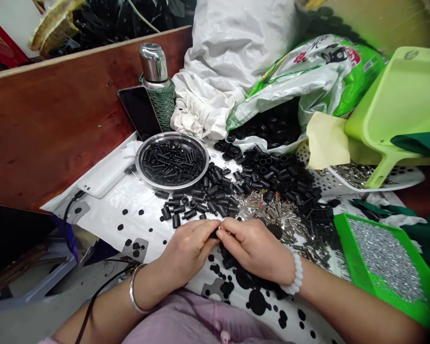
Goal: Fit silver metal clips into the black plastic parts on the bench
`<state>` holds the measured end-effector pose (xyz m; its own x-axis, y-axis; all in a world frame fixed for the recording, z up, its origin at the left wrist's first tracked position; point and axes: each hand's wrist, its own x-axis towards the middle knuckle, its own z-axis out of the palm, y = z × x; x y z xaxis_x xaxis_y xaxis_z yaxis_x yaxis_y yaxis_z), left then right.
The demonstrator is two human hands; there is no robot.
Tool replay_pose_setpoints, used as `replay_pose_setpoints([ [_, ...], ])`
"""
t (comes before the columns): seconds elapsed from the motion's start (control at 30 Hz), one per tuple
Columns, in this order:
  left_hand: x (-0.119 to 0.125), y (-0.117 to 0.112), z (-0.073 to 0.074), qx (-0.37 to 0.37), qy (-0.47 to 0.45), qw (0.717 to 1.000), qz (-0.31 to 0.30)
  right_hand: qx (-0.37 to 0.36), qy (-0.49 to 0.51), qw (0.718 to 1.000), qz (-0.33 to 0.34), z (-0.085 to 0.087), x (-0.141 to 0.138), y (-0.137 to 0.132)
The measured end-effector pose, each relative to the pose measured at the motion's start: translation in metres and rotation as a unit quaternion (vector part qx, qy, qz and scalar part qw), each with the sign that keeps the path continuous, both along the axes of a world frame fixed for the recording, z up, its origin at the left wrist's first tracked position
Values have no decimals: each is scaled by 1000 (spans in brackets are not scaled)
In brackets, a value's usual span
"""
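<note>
Over our pale pink top (197, 320), our left hand (188, 253) and right hand (254, 251) curl inward and meet. Their fingertips (218, 228) pinch a small black piece (214, 234), mostly hidden between them, and neither hand is open. A silver bangle (134, 289) circles our left wrist, and a white bead bracelet (296, 274) circles our right.

Beneath our hands spreads a white sheet with black blots (154, 248), with a cluster of black parts (229, 260) just below our right hand. Just ahead, short black ribbed sleeves (215, 191) lie in a loose spread, running into a scatter of silver metal pieces (272, 210). To our right, a bright green tray (344, 239) holds fine silver bits (387, 258), with a green-handled tool (372, 208) beyond it.

Farther left, a round steel dish (139, 162) holds more black parts, beside a white power bank (105, 174). Behind the dish, a phone (138, 110) and a steel flask in green netting (154, 62) lean against a plywood board (57, 119). At the back sit a white sack (229, 52), a green printed bag (308, 81) spilling black parts, and a lime-green scoop (397, 100).
</note>
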<state>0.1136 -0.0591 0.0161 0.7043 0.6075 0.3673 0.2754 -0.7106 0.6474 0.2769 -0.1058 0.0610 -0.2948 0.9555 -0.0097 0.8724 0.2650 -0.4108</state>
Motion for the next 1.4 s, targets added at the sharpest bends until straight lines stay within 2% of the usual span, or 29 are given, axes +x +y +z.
replay_pose_setpoints([
  [0.2,2,-4,0,70,-17,997,12,-38,52,997,-36,-1,-1,-6],
  [0.47,5,-7,-4,18,-20,1000,9,-56,91,992,-67,0,0,-8],
  [0.57,6,-5,-1,-49,-24,998,-1,-65,97,991,-72,7,4,-10],
  [0.7,6,1,1,-191,-37,981,3,-52,84,991,-95,17,23,0],
  [0.8,7,7,-1,-290,-53,956,-2,-21,35,988,-152,17,51,24],
  [0.9,9,12,-5,-327,-67,943,-4,-14,-48,976,-211,9,82,58],
  [1.03,10,16,-8,-295,-71,953,1,-40,-152,955,-253,-1,103,100],
  [1.17,11,17,-11,-259,-46,965,12,-80,-202,937,-275,-8,102,135],
  [1.27,11,18,-18,-193,-34,980,34,-111,-200,928,-294,-12,99,154],
  [1.4,11,22,-23,-110,-73,990,49,-129,-140,928,-319,-14,101,165],
])
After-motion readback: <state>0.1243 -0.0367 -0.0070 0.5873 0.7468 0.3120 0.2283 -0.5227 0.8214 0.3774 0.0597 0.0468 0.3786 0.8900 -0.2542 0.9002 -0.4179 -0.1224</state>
